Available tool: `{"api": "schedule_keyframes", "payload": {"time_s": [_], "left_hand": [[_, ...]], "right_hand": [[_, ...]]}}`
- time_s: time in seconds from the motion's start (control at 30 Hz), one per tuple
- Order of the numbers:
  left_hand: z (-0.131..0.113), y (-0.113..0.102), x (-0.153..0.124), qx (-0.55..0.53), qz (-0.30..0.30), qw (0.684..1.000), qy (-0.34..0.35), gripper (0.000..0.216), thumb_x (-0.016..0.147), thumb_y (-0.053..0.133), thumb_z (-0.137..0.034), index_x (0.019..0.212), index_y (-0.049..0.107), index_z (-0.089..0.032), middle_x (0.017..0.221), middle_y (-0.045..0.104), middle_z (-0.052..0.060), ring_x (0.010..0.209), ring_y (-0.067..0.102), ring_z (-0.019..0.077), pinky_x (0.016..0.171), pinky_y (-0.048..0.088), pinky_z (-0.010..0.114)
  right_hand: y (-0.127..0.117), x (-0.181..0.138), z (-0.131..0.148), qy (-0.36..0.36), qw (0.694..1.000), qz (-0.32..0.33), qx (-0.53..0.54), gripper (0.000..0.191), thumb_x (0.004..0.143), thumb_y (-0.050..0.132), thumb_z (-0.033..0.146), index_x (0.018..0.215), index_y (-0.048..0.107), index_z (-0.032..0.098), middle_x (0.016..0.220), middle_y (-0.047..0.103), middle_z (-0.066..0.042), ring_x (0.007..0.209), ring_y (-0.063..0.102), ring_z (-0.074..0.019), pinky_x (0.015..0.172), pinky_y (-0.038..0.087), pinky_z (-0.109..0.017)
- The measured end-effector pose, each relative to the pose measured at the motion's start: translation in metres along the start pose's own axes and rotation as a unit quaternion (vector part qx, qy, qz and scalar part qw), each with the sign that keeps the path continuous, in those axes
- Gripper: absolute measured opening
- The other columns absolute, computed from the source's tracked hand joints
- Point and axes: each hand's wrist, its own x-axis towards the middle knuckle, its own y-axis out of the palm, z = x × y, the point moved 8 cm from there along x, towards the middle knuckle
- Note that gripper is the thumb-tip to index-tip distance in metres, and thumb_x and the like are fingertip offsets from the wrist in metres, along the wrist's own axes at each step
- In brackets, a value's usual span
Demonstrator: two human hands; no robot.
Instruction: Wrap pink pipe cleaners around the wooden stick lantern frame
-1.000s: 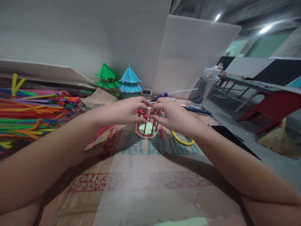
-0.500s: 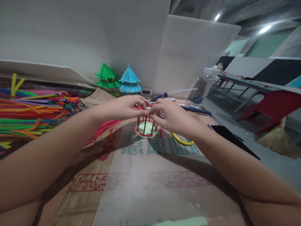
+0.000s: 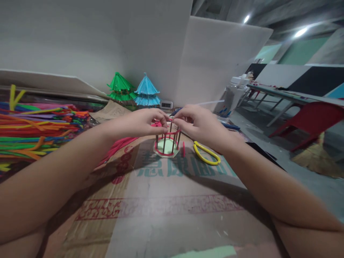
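Note:
A small cage-like frame stands upright on the table, with a pale green octagonal base [image 3: 166, 146] edged in red and several thin brown posts [image 3: 164, 143] around it. A red pipe cleaner [image 3: 172, 133] runs along the tops of the posts. My left hand [image 3: 154, 121] is at the frame's top left, thumb and fingers pinched on the red pipe cleaner. At the far right of the top, my right hand [image 3: 195, 122] has its thumb and index finger closed together; what lies between those tips is hidden. A bent yellow loop [image 3: 206, 154] lies below my right hand.
Many coloured pipe cleaners [image 3: 40, 125] are heaped at the left. Green [image 3: 120, 87] and blue [image 3: 147, 90] umbrella-shaped models stand at the back beside a small digital clock [image 3: 166, 104]. A clear container [image 3: 231, 95] stands back right. Red strands [image 3: 118, 148] lie left of the frame.
My right hand has shifted back and to the right along the frame's top, uncovering the front stretch of red pipe cleaner. My left hand stays nearly where it was.

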Motion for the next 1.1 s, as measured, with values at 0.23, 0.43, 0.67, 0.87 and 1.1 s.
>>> {"api": "schedule_keyframes", "payload": {"time_s": [0.23, 0.43, 0.67, 0.87, 1.1], "left_hand": [[-0.005, -0.003, -0.003, 0.003, 0.002, 1.0, -0.015, 0.041, 0.092, 0.058, -0.056, 0.103, 0.076, -0.021, 0.125, 0.072, 0.006, 0.11, 0.067, 0.023, 0.093, 0.05, 0.03], [0.003, -0.007, -0.004, -0.029, -0.028, 0.999, -0.037, 0.046, 0.096, 0.054, -0.058, 0.119, 0.071, -0.023, 0.131, 0.072, 0.007, 0.119, 0.066, 0.0242, 0.1, 0.051, 0.033], [-0.006, -0.023, -0.008, -0.04, -0.105, 0.99, -0.082, 0.047, 0.101, 0.046, -0.057, 0.114, 0.072, -0.019, 0.116, 0.078, 0.006, 0.111, 0.07, 0.0239, 0.095, 0.054, 0.034], [-0.043, -0.012, -0.012, -0.159, -0.086, 0.983, -0.013, 0.051, 0.104, 0.041, -0.059, 0.13, 0.066, -0.022, 0.103, 0.077, 0.007, 0.096, 0.072, 0.0212, 0.086, 0.057, 0.037], [-0.025, -0.052, -0.029, -0.183, -0.227, 0.955, -0.059, 0.058, 0.101, 0.04, -0.068, 0.07, 0.054, -0.021, 0.055, 0.036, -0.003, 0.051, 0.037, 0.011, 0.058, 0.033, 0.032]], "right_hand": [[-0.018, 0.0, -0.008, 0.022, 0.999, -0.022, -0.012, 0.029, 0.098, 0.063, 0.037, 0.077, 0.07, 0.018, 0.073, 0.064, -0.002, 0.069, 0.053, -0.0151, 0.065, 0.035, -0.029], [-0.051, -0.005, -0.017, 0.031, 0.993, -0.108, 0.042, 0.053, 0.106, 0.046, 0.059, 0.083, 0.073, 0.02, 0.068, 0.059, -0.001, 0.07, 0.057, -0.0154, 0.067, 0.041, -0.03], [-0.073, -0.01, -0.023, 0.021, 0.979, -0.176, 0.097, 0.033, 0.089, 0.078, 0.054, 0.084, 0.072, 0.023, 0.082, 0.072, -0.004, 0.084, 0.067, -0.0211, 0.073, 0.052, -0.035], [-0.049, -0.011, 0.002, 0.005, 0.984, -0.102, 0.149, 0.044, 0.098, 0.061, 0.063, 0.086, 0.074, 0.023, 0.087, 0.076, -0.005, 0.092, 0.071, -0.0222, 0.079, 0.056, -0.035], [-0.074, -0.018, 0.004, 0.005, 0.978, -0.167, 0.126, 0.039, 0.101, 0.061, 0.056, 0.083, 0.073, 0.024, 0.075, 0.07, -0.002, 0.08, 0.069, -0.0183, 0.072, 0.054, -0.032]]}}
